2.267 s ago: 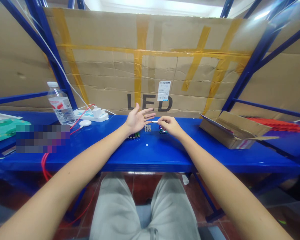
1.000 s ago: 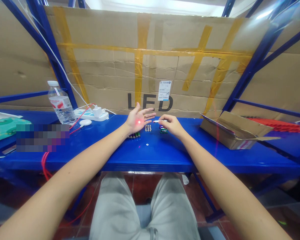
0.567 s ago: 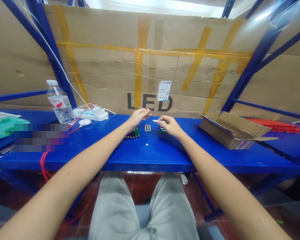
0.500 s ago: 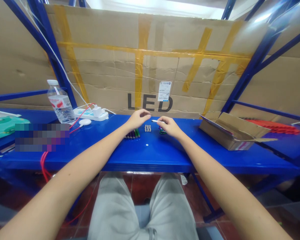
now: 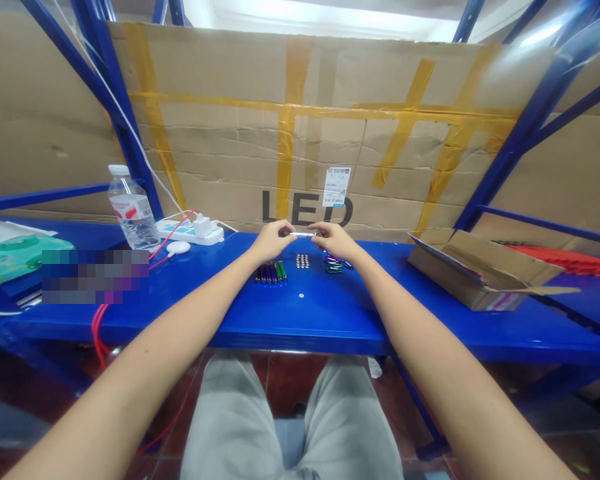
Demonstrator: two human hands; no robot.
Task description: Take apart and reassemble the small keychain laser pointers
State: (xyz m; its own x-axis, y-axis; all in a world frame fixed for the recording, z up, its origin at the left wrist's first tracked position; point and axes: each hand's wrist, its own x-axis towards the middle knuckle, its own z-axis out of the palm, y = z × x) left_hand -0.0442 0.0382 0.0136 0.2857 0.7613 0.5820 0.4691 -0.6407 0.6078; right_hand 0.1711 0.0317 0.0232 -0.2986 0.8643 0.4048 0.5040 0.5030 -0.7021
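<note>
Between my two hands a thin silvery-white rod (image 5: 304, 234) is held level above the table, one end in each hand. My left hand (image 5: 271, 241) pinches its left end, and my right hand (image 5: 336, 240) grips the right end. Below my left hand lies a row of several dark purple and green tubes (image 5: 270, 272). Several small metallic pieces (image 5: 303, 261) stand in a tight block under the rod. Shiny green and purple pieces (image 5: 336, 265) lie in a small heap beneath my right hand; their exact kind is unclear.
An open cardboard box (image 5: 480, 273) sits at the right, with red-orange items (image 5: 570, 259) behind it. To the left are a water bottle (image 5: 133, 210), a power strip (image 5: 190, 230) and a green packet (image 5: 20, 257). A large cardboard sheet (image 5: 230, 153) backs the blue table (image 5: 300, 320).
My left hand has closed on the rod's left end, where before it was apart from it. The rod has risen slightly with my right hand. The whole view has shifted a little.
</note>
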